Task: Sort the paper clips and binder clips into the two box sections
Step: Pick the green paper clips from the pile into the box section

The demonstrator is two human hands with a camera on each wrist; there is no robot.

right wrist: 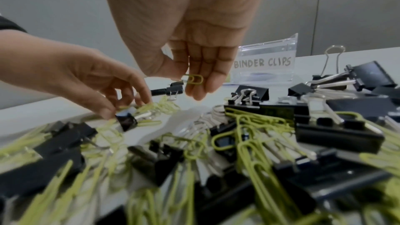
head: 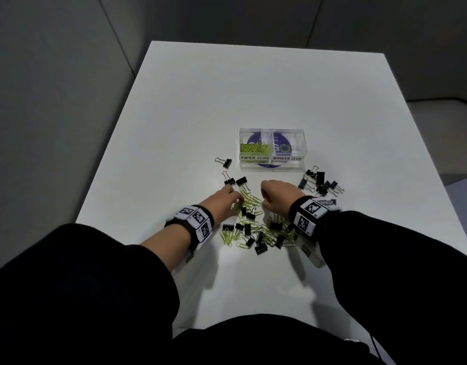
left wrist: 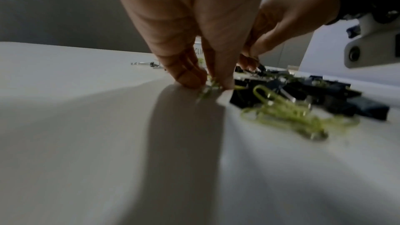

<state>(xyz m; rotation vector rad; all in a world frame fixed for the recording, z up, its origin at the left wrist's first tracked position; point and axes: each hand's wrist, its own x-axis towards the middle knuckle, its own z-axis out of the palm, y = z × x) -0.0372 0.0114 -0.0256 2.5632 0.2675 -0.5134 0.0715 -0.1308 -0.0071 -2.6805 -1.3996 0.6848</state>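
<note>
A clear two-section box (head: 271, 167) stands mid-table. Its left section, labelled PAPER CLIPS, holds green paper clips (head: 254, 148). No clips show in the BINDER CLIPS section (right wrist: 263, 62). Nearer me lies a mixed pile (head: 253, 230) of green paper clips and black binder clips. My left hand (left wrist: 211, 84) is down at the pile's left edge, thumb and fingers pinching a few green paper clips (left wrist: 213, 82) against the table. My right hand (right wrist: 188, 81) hovers just above the pile and pinches one green paper clip (right wrist: 195, 79) between thumb and fingers.
A group of black binder clips (head: 320, 181) lies right of the box, and three more (head: 231, 172) lie to its left. The white table (head: 253, 88) runs far beyond the box. Grey walls stand behind and to the left.
</note>
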